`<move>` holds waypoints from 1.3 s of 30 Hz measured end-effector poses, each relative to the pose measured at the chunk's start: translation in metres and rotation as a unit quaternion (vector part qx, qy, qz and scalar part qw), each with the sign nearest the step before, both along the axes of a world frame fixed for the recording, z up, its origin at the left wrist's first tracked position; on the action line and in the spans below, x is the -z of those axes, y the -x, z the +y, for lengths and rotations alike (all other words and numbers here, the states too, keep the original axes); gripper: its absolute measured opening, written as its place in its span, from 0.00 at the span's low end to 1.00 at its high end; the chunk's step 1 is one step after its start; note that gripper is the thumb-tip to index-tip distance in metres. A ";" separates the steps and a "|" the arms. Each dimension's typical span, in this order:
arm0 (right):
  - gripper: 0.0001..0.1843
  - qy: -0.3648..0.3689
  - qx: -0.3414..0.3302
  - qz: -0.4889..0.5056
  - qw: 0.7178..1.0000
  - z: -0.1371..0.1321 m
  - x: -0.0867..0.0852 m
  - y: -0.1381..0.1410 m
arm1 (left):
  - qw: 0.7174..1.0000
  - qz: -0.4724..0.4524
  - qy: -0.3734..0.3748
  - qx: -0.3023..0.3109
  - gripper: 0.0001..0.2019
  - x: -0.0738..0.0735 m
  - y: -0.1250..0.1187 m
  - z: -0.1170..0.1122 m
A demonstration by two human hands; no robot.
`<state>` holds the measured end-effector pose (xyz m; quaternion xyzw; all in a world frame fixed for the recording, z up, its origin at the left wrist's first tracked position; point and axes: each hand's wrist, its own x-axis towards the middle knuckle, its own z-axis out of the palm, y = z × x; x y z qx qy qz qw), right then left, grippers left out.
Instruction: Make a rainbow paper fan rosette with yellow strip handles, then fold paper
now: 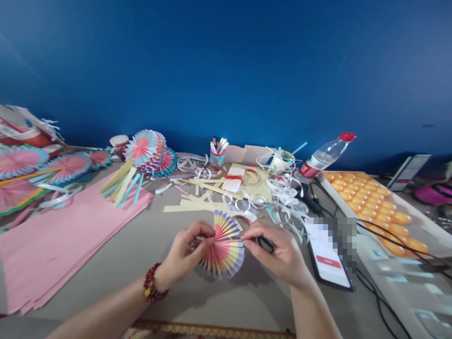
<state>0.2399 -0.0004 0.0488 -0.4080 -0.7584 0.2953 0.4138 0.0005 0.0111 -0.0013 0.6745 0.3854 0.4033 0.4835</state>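
A pleated paper fan (224,259) in pink, yellow and pale purple is spread into a near-full round, with a gap on its right side. My left hand (189,247) pinches it at the left between thumb and fingertips. My right hand (273,249) is closed at the fan's right edge, thumb and forefinger pinched together by the gap. A black loop (265,244), like a scissors handle, shows within my right hand; the rest of it is hidden. The fan is held just over the grey table (155,245).
Pink paper sheets (70,240) lie left, with finished paper fans (144,148) behind. Paper strips (201,195), a pen cup (217,157) and a tilted bottle (325,157) are farther back. Right are a phone (326,259), black cables (376,287) and a tray of orange rounded things (370,202).
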 end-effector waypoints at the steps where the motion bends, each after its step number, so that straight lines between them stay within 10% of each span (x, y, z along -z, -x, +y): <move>1: 0.04 0.004 -0.004 -0.004 1.000 0.001 0.000 -0.001 | 1.000 0.007 -0.003 0.000 0.07 0.000 0.000 0.000; 39: 0.06 -0.102 -0.019 -0.128 0.986 0.002 -0.001 -0.007 | 0.998 -0.010 0.050 0.028 0.08 0.000 -0.001 -0.001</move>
